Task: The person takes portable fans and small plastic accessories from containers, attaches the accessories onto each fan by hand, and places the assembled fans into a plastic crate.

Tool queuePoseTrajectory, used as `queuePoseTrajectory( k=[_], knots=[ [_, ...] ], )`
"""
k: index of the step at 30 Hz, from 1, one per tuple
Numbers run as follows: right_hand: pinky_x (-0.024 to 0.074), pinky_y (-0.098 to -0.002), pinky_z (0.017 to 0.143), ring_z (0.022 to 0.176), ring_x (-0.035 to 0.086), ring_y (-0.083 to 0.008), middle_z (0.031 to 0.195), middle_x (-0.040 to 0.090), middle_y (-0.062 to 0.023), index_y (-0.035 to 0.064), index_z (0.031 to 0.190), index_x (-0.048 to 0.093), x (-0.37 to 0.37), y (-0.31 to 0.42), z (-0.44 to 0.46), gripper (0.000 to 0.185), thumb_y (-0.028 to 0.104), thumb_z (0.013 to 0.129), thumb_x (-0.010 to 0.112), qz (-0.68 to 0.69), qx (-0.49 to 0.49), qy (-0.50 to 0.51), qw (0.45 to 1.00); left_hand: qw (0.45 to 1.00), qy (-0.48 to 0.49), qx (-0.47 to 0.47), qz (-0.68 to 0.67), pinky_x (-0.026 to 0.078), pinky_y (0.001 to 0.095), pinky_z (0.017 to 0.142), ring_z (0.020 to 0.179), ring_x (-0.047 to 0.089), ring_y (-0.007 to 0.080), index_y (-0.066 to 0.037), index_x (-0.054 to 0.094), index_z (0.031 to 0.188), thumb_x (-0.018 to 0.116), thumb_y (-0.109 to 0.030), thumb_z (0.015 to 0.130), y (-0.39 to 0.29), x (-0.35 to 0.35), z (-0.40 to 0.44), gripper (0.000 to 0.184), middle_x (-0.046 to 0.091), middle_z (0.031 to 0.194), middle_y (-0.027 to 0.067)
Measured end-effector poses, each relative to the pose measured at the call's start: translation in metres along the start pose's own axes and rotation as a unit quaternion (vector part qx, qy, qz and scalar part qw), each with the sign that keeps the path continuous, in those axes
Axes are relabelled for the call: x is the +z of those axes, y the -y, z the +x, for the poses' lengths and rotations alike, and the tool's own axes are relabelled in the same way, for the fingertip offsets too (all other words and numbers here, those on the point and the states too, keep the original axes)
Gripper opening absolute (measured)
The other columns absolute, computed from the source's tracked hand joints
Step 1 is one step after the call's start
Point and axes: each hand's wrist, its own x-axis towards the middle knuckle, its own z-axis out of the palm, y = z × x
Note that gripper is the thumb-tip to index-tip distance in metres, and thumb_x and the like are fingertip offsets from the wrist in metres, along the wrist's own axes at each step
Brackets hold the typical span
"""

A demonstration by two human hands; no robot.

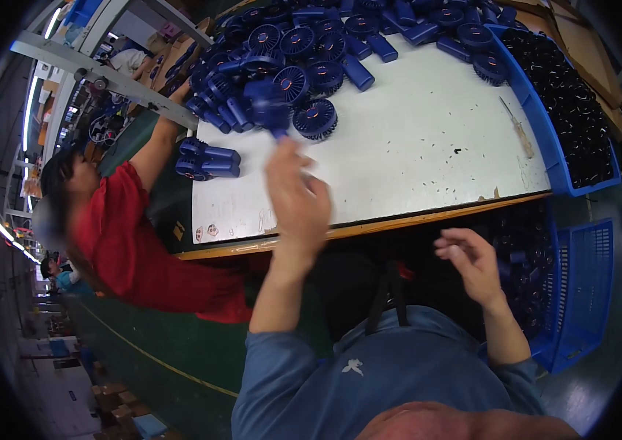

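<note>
My left hand (298, 194) is raised over the front left of the white table (399, 139). A motion-blurred blue handheld fan (267, 110) is just beyond its fingertips, handle end toward them. Fingertips and handle end look touching, but the smear hides whether the hand grips it. My right hand (472, 264) hovers in front of the table's near edge, fingers loosely bent and apart, with nothing visible in it. Close to my left hand, a round fan (315, 119) lies face up. Two fans (212, 160) lie side by side near the left edge.
A large pile of blue fans (325, 51) covers the table's far side. At the right stands a blue tray (560, 110) of small black parts. Below it is a blue crate (582, 293). A co-worker in red (135, 235) reaches toward the pile beside a metal frame (120, 84).
</note>
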Motion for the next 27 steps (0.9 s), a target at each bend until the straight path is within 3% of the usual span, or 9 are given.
queuePoseTrajectory(
  k=[4,5,11,15,16,17,20,25,27],
  knots=[
    [0.0488,-0.0303,0.091,0.105,0.060,-0.0167,0.122,0.059,-0.0148,-0.0032,0.140,0.041,0.042,0.010,0.029,0.044,0.019,0.102,0.049,0.164,-0.006,0.094,0.982,0.978,0.121,0.089,-0.146,0.041,0.0509,0.096,0.114,0.057,0.0373,-0.003,0.055,0.101,0.060,0.004,0.074,-0.076,0.014,-0.049,0.028,0.059,0.118,0.0192],
    [0.0471,-0.0266,0.090,0.103,0.057,-0.0124,0.119,0.059,-0.0109,-0.0035,0.137,0.042,0.049,0.012,0.031,0.043,0.019,0.102,0.050,0.112,-0.030,0.053,0.992,0.961,0.142,0.112,-0.207,0.041,0.0503,0.097,0.116,0.056,0.0380,-0.006,0.054,0.107,0.062,0.012,0.067,-0.087,0.021,-0.061,0.044,0.058,0.120,0.0177],
    [0.0473,-0.0234,0.080,0.092,0.055,-0.0071,0.101,0.056,-0.0028,-0.0010,0.121,0.049,0.049,0.029,0.026,0.035,0.017,0.094,0.062,0.160,0.030,0.033,0.986,0.896,0.169,0.079,-0.404,0.025,0.0596,0.112,0.121,0.055,0.0392,-0.006,0.054,0.112,0.062,0.012,0.070,-0.100,0.029,-0.097,0.046,0.058,0.119,0.0170],
    [0.0482,-0.0242,0.083,0.095,0.056,-0.0082,0.105,0.058,-0.0043,-0.0008,0.128,0.047,0.041,0.017,0.028,0.042,0.012,0.091,0.065,0.031,0.000,0.053,0.998,0.814,0.037,-0.081,-0.574,0.031,0.0539,0.111,0.112,0.058,0.0347,-0.001,0.051,0.112,0.052,0.010,0.076,-0.100,0.034,-0.105,0.037,0.057,0.111,0.0192],
    [0.0487,-0.0253,0.084,0.095,0.056,-0.0091,0.103,0.060,-0.0058,0.0002,0.128,0.048,0.038,0.026,0.025,0.041,0.011,0.092,0.064,0.038,0.060,0.085,0.994,0.904,0.009,-0.082,-0.420,0.034,0.0508,0.110,0.119,0.052,0.0345,0.001,0.050,0.113,0.052,0.009,0.076,-0.099,0.028,-0.095,0.038,0.053,0.115,0.0211],
    [0.0495,-0.0265,0.083,0.093,0.058,-0.0103,0.103,0.061,-0.0061,-0.0002,0.128,0.049,0.035,0.022,0.024,0.042,0.012,0.091,0.066,-0.043,0.008,0.098,0.994,0.909,-0.042,-0.170,-0.378,0.036,0.0472,0.108,0.126,0.045,0.0321,0.002,0.047,0.123,0.052,0.007,0.076,-0.092,0.034,-0.100,0.047,0.050,0.124,0.0203],
    [0.0514,-0.0320,0.077,0.083,0.064,-0.0188,0.095,0.064,-0.0111,-0.0027,0.125,0.051,0.037,0.029,0.020,0.047,0.019,0.088,0.070,-0.173,-0.028,0.164,0.971,0.657,-0.047,-0.437,-0.612,0.046,0.0425,0.101,0.120,0.053,0.0266,0.003,0.042,0.134,0.055,-0.019,0.098,-0.085,0.024,-0.063,0.044,0.053,0.126,0.0174],
    [0.0519,-0.0409,0.067,0.076,0.066,-0.0364,0.084,0.064,-0.0204,-0.0026,0.104,0.055,0.043,0.024,0.011,0.037,0.028,0.088,0.069,-0.268,-0.016,0.110,0.957,0.656,0.022,-0.465,-0.594,0.055,0.0326,0.080,0.089,0.065,0.0192,0.003,0.048,0.129,0.055,-0.035,0.100,-0.080,0.036,-0.064,0.049,0.064,0.104,0.0125],
    [0.0515,-0.0425,0.062,0.070,0.064,-0.0375,0.079,0.063,-0.0187,-0.0006,0.092,0.055,0.049,0.018,0.009,0.034,0.028,0.085,0.071,-0.323,-0.156,0.101,0.928,0.502,0.103,-0.554,-0.656,0.057,0.0336,0.077,0.089,0.066,0.0220,0.003,0.048,0.129,0.051,-0.044,0.099,-0.069,0.047,-0.074,0.055,0.065,0.103,0.0166]
  ],
)
